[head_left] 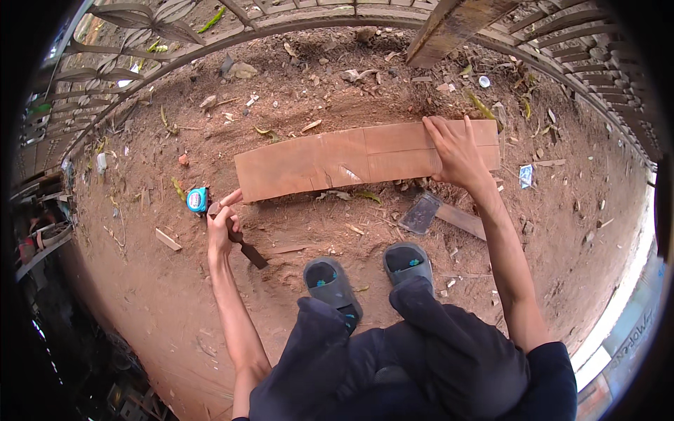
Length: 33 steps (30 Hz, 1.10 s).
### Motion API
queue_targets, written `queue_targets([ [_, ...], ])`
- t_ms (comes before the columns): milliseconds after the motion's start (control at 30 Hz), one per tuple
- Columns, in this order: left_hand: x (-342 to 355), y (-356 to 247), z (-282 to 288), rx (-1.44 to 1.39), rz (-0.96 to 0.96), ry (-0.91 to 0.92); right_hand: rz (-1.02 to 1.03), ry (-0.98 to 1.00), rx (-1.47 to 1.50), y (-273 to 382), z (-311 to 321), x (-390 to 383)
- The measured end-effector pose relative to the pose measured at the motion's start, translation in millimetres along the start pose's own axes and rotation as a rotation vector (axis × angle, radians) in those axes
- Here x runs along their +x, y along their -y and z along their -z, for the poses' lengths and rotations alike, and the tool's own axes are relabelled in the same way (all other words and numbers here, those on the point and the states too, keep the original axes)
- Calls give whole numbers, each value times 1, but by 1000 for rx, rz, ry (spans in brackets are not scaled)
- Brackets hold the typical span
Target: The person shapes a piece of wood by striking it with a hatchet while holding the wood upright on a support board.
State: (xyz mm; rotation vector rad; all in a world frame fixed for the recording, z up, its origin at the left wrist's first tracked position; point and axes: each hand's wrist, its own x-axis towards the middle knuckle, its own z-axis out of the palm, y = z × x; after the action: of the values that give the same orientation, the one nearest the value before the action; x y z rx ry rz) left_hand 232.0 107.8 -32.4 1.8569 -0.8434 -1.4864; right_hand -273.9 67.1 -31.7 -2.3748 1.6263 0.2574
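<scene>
Your right hand (456, 151) lay flat and spread wide on the right end of the long brown board (351, 160). The board lay on the dirt ground (168, 288) at about twelve o'clock from your feet. Your left hand (222, 223) was curled tight around a dark tool (247, 250), at ten o'clock from your grey sandals (372, 274). That hand touched the board's left corner. A blue tape measure (197, 199) sat just beside your left hand, at its ten o'clock. A dark flat piece (420, 212) lay below the board, at six o'clock from your right hand.
</scene>
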Motion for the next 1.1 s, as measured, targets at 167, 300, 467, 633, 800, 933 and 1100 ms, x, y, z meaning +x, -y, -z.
queue_targets([
  [167,-27,-75,-5,-143,-302,107,-135,-187,144,19,5,-59],
  [300,-13,-132,-47,-480,-588,359,-289,102,314,27,-29,-128],
  [467,10,-150,-141,-529,-730,216,-284,-31,221,55,-72,-153],
  [633,1,-151,-217,-600,-769,331,-343,-79,154,52,-91,-152],
  [800,6,-123,-250,-503,-796,307,-256,-42,58,45,-95,-145],
  [933,18,-122,-247,-459,-803,415,-231,-27,52,44,-96,-142],
  [1100,27,-126,-246,-564,-801,469,-244,20,61,44,-92,-138],
])
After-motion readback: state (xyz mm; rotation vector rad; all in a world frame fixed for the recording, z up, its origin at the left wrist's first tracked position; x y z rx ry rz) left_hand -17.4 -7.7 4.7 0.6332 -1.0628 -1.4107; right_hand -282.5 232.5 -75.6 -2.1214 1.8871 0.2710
